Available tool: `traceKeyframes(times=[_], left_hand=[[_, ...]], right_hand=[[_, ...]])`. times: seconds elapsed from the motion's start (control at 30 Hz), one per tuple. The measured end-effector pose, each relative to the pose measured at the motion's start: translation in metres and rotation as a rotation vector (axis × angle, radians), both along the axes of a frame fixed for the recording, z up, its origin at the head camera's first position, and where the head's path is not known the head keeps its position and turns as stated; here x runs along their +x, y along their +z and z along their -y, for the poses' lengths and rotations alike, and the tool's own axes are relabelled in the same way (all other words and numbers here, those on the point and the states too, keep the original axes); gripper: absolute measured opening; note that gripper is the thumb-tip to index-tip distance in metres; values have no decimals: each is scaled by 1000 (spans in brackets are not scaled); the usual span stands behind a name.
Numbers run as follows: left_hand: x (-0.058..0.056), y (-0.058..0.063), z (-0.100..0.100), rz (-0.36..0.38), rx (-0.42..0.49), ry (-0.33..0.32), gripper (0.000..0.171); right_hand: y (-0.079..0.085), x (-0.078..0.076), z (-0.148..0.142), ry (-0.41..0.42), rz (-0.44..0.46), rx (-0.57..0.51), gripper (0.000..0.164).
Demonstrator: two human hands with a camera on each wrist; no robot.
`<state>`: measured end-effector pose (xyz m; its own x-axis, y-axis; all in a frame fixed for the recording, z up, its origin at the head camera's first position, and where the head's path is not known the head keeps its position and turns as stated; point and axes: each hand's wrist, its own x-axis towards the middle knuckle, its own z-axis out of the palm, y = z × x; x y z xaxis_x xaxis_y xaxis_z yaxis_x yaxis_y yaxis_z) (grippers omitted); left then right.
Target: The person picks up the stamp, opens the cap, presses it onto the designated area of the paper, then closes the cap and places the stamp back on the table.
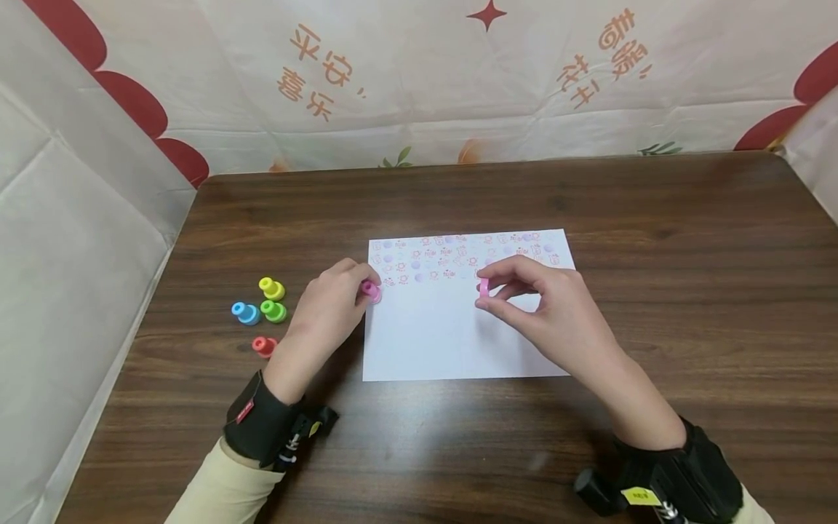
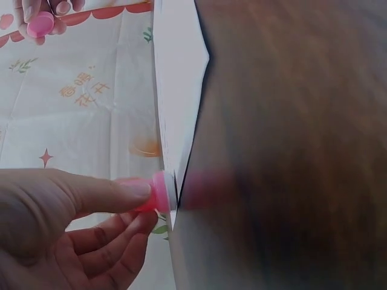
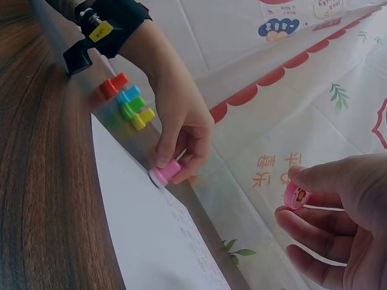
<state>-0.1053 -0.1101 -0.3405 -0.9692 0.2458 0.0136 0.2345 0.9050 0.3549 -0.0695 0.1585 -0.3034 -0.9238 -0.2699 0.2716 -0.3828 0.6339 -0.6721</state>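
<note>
My left hand pinches a pink toy stamp at the left edge of a white sheet of paper. In the left wrist view, the base of this stamp meets the sheet's edge, with the thumb along its handle. Over the right part of the sheet, my right hand holds a small pink cap between thumb and fingertips. The right wrist view shows a little coloured picture on the round face of that cap. Rows of small red and purple prints cover the sheet's upper part.
Left of my left hand stand a yellow stamp, a blue stamp, a green stamp and a red stamp, the red one partly behind the wrist. A printed cloth hangs behind the dark wooden table.
</note>
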Motion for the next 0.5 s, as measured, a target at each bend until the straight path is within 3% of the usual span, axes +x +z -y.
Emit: traceKeyframes(times=[0.2, 0.37, 0.5], left_hand=[[-2, 1, -2, 10, -67, 10, 19], [-7, 3, -7, 7, -163, -22, 17], [-11, 5, -8, 7, -180, -43, 19]], right_hand=[[-2, 0, 3, 4, 9, 2, 26], [-4, 0, 4, 14, 10, -6, 27], [-5, -1, 5, 22, -12, -6, 26]])
